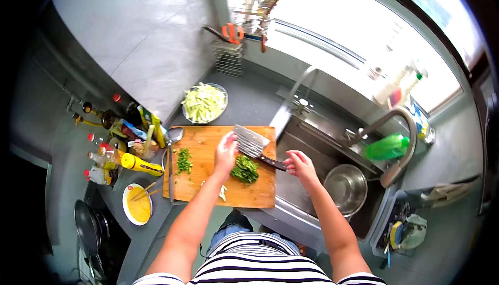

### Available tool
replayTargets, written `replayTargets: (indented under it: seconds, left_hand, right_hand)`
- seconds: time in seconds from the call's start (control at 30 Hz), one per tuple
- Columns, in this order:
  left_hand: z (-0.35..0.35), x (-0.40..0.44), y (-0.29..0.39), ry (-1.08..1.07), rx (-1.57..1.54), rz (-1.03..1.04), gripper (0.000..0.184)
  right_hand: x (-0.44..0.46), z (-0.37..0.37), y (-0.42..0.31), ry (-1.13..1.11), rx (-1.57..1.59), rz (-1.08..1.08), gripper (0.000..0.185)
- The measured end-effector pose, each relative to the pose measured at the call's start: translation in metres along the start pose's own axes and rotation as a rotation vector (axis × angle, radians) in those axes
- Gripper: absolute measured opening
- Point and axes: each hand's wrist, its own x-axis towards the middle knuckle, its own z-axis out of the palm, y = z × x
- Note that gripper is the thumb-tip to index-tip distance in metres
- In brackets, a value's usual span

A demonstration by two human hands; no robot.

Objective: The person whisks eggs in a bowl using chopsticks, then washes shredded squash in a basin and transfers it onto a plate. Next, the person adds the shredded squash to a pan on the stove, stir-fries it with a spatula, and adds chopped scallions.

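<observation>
1. Cleaver (251, 140) sits over the right half of the wooden cutting board (260, 194), its broad blade slanting to the far left and its dark handle (273, 163) reaching past the board's right edge. From my feed I cannot tell whether it rests flat.
2. I see the left hand (226, 151) just beside the blade's left end, fingers bent and close together; I cannot tell whether they touch the metal.
3. I have the right hand (299, 164) just beside the handle's end, fingers loosely curled and parted, with no grip around it.
4. Chopped leafy greens (244, 169) lie nearer the wearer than the blade; finely chopped green bits (183, 161) lie at the board's left.
5. Beyond the board I make out a plate of pale-green vegetable shreds (205, 103).
6. To the right, a metal pot (345, 189) stands in the sink (309, 142).
</observation>
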Motion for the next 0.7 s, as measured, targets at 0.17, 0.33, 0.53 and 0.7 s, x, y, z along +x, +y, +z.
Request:
replayTargets:
  seconds: [0.17,0.33,0.53,0.7]
  left_hand:
    - [-0.115,0.082,-0.018,0.361,-0.005,0.159,0.043]
    - [-0.155,0.142,0.01,0.482,0.139,-0.012,0.05]
    - [-0.199,0.215,-0.052,0.374,0.056,-0.1,0.046]
    - [-0.188,0.209,-0.022,0.289,0.075,-0.091,0.043]
  right_hand:
    - [0.099,0.124,-0.022,-0.179,-0.175,-0.026,0.029]
    - [0.199,0.207,-0.022,-0.079,-0.293,0.017,0.057]
    - [0.253,0.244,-0.033,0.02,-0.451,0.115,0.07]
    - [0.261,0.245,-0.037,-0.029,-0.486,0.131,0.076]
